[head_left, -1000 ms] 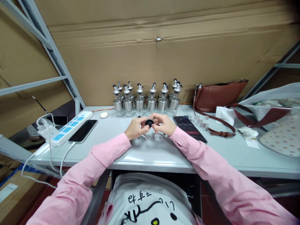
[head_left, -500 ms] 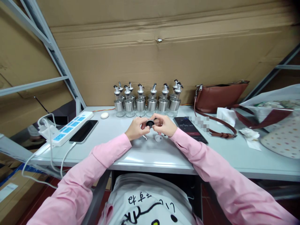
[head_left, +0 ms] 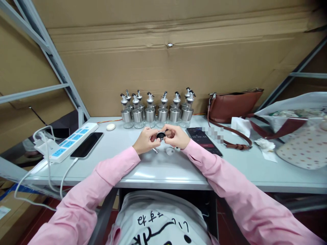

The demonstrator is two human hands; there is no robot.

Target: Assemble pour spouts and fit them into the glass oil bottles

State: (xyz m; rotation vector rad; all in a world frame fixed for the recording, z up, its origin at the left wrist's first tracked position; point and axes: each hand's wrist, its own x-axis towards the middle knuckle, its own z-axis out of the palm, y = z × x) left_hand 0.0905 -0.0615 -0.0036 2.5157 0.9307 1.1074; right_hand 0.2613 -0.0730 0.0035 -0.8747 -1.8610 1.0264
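1. Lining the back of the pale grey worktop [head_left: 178,170] are glass bottles [head_left: 162,114] in steel sleeves, before brown cardboard [head_left: 143,68].
2. The left hand [head_left: 146,140] and right hand [head_left: 178,136] are nearly closed, fingertips pinching a small black round part [head_left: 161,135] between them over the worktop's middle.
3. A clear disc [head_left: 170,151] lies near the right hand.
4. At left, a power strip [head_left: 73,142] sits beside a dark phone [head_left: 87,145]; at right, a brown bag [head_left: 232,106].
5. Grey metal framing [head_left: 57,66] rises at left.

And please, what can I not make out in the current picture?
Head view: black part, sides covered by left hand and right hand.
Head view: back bottles, lower bodies hidden by front bottles.
Head view: spotted bag, cut off by right edge.
Head view: label, any writing too small.
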